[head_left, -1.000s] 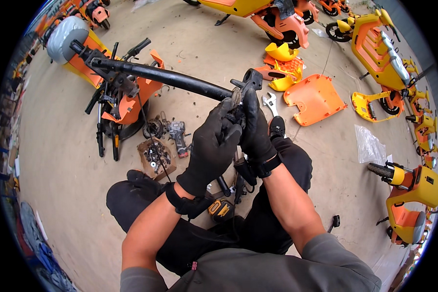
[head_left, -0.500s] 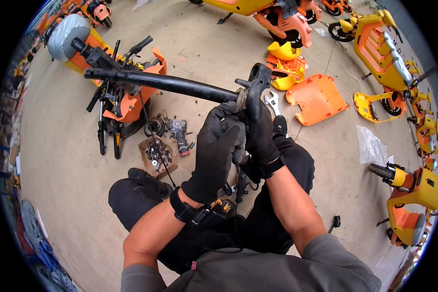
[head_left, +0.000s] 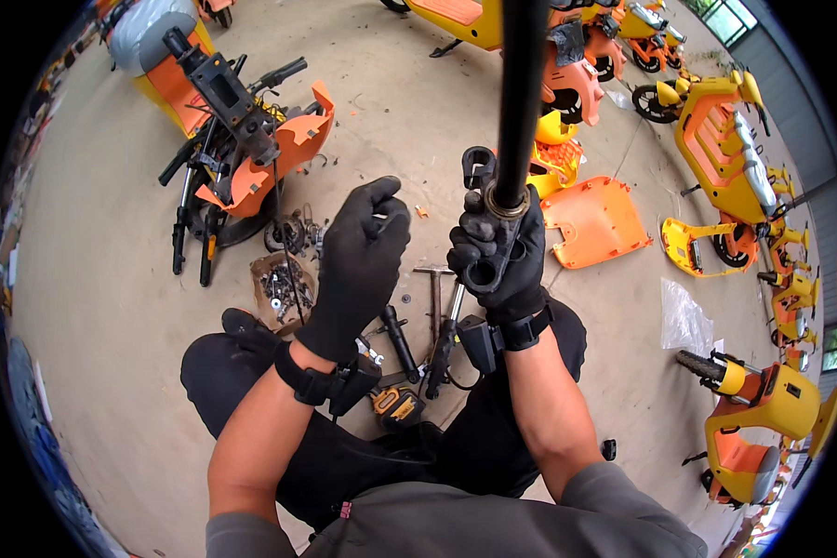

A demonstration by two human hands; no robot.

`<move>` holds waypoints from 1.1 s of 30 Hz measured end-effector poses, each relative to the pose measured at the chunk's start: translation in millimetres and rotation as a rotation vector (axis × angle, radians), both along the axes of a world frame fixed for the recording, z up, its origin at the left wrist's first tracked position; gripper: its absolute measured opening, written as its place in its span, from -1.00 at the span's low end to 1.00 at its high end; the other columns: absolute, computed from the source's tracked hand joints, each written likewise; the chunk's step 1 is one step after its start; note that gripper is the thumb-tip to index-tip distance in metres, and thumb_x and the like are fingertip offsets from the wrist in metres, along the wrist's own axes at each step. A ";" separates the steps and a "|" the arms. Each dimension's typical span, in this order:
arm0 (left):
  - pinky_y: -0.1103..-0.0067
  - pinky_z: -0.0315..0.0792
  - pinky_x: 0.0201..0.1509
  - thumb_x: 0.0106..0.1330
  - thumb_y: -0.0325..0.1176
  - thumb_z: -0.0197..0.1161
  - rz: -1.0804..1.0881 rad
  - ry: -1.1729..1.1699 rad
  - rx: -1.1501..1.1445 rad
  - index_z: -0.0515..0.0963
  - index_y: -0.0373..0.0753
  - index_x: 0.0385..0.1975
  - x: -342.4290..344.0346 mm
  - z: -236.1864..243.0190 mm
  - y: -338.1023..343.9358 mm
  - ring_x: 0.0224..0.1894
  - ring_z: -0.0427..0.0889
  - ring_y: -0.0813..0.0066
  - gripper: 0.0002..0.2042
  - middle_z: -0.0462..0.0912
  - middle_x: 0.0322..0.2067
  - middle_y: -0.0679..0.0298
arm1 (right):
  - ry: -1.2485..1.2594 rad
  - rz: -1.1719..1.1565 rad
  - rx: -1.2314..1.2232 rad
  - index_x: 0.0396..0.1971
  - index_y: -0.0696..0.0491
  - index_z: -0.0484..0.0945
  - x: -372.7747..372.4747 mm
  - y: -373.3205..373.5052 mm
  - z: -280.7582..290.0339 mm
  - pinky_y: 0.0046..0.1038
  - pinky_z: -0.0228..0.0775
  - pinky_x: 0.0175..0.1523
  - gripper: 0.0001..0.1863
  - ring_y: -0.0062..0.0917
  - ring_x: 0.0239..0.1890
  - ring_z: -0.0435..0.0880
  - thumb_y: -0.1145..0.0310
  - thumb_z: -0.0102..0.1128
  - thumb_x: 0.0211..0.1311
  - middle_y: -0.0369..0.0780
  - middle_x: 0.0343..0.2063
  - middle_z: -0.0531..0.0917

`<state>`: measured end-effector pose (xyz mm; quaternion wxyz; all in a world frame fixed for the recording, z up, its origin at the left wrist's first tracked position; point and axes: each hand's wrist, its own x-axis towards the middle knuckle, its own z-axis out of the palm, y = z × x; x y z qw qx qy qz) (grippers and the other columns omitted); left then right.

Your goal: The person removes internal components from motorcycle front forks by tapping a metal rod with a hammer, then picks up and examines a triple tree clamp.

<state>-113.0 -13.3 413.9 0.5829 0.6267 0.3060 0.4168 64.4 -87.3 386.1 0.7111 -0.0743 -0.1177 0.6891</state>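
Observation:
My right hand (head_left: pixel 507 260), in a black glove, is wrapped round the clamp end of a black fork stem (head_left: pixel 485 272), a long tube with a two-holed clamp. The tube (head_left: pixel 521 93) points up and away past the top of the picture; a brownish bearing ring (head_left: pixel 508 205) sits at its base. My left hand (head_left: pixel 363 256), also gloved, hangs apart from the stem to its left. Its fingers are curled in toward the thumb, and whatever they may hold is hidden. Below, between the hands, a hammer (head_left: pixel 435 293) and a black shock-like tube (head_left: pixel 400 344) lie on the floor.
At left stands a partly dismantled scooter (head_left: pixel 242 158) with orange panels. A box of small hardware (head_left: pixel 284 293) sits by my left knee. An orange panel (head_left: pixel 600 223) and yellow covers (head_left: pixel 556 153) lie ahead right. A yellow power tool (head_left: pixel 398 406) rests between my legs. Scooters (head_left: pixel 772 400) line the right.
The stem has swung from lying crosswise, pointing left, to pointing up and away. My left hand has come off it and moved left; my right hand still grips the clamp, now lower.

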 end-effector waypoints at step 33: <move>0.59 0.48 -0.30 0.51 -0.29 0.00 0.137 -0.001 0.293 0.52 -0.31 -0.32 1.8 -72.6 44.6 -0.40 0.56 0.56 -0.76 0.58 -0.46 0.25 | -0.227 0.370 -0.272 0.33 0.20 0.30 -12.1 4.6 -21.5 0.02 0.59 0.04 0.03 -0.22 -0.11 0.75 -0.50 -0.30 0.30 0.06 0.04 0.62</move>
